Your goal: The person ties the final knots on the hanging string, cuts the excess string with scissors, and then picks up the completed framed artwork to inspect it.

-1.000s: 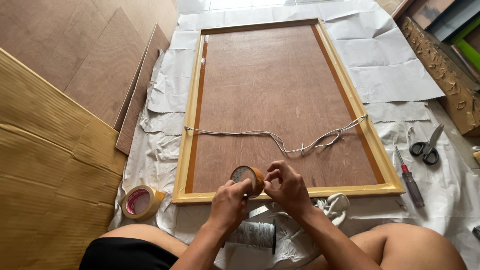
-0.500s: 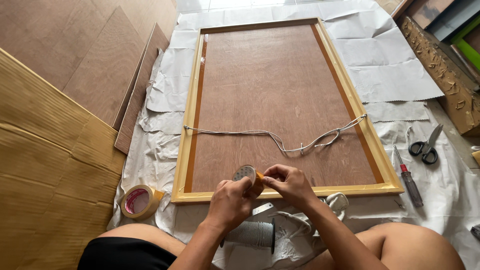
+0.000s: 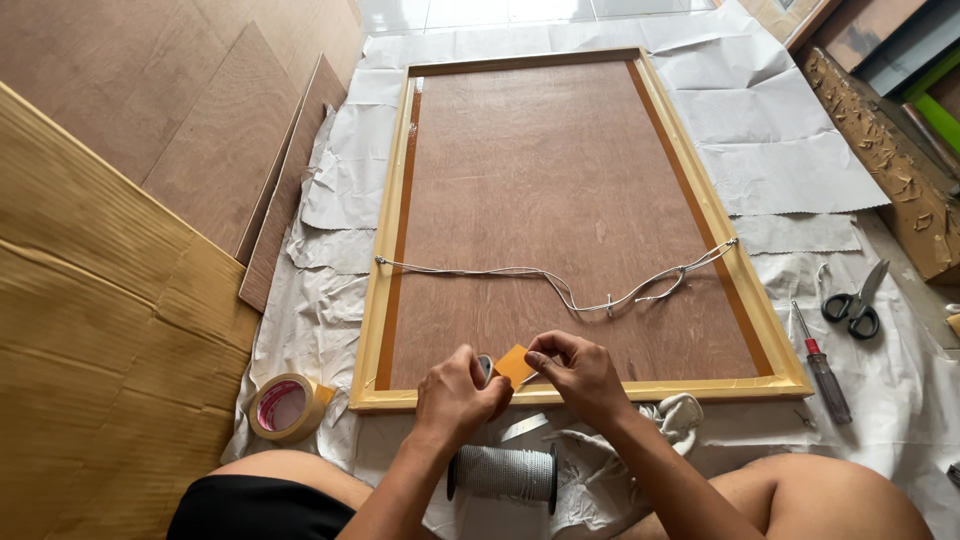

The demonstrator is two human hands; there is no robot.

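Left hand (image 3: 455, 392) grips a tape roll (image 3: 485, 367) at the frame's (image 3: 385, 300) 6 o'clock edge, right hand (image 3: 580, 372) pinches its free end (image 3: 513, 364); light, sticky, floppy, best held by the tip.

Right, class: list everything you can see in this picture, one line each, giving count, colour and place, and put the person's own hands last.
Picture frame: one, pale wood with brown backing, face down on the paper.
Hanging wire: one, grey-white, strung slack across the backing.
Paper sheets: several, white, under the frame.
Tape roll: one, tan, left of the frame.
Wire spool: one, grey, between the knees.
Scissors: one, black-handled, right.
Screwdriver: one, red-handled, beside the scissors.
Cardboard: tan, far left.
Small tape roll: one, in the left hand.
Tape end: orange, pinched by the right hand.
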